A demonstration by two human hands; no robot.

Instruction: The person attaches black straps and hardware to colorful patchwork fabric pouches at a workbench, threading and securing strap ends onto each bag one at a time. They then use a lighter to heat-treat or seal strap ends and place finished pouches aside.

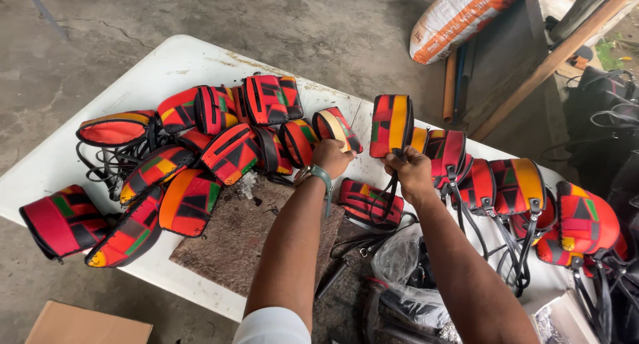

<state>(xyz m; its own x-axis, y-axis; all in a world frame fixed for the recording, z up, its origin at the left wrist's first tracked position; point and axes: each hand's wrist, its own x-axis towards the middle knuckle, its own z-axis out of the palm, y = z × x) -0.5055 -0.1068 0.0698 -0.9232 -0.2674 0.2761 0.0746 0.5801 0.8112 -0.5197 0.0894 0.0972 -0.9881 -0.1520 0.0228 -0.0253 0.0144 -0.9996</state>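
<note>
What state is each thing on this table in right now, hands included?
Left hand: closed on a round patchwork bag, held tilted.
Right hand: gripping the black strap under an upright patchwork bag.
Heap of bags: lying jumbled at the left.
Row of bags: at the right, straps hanging down.
Flat bag: lying between the arms.
White table: scuffed, stained.
Brown mat: lying flat, crumbs on it.

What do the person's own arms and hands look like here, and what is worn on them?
Both forearms are bare. The left hand has a watch with a teal-green strap on its wrist, and a white sleeve shows at the upper arm. The right hand is bare, with no glove, band or visible sleeve.
</note>
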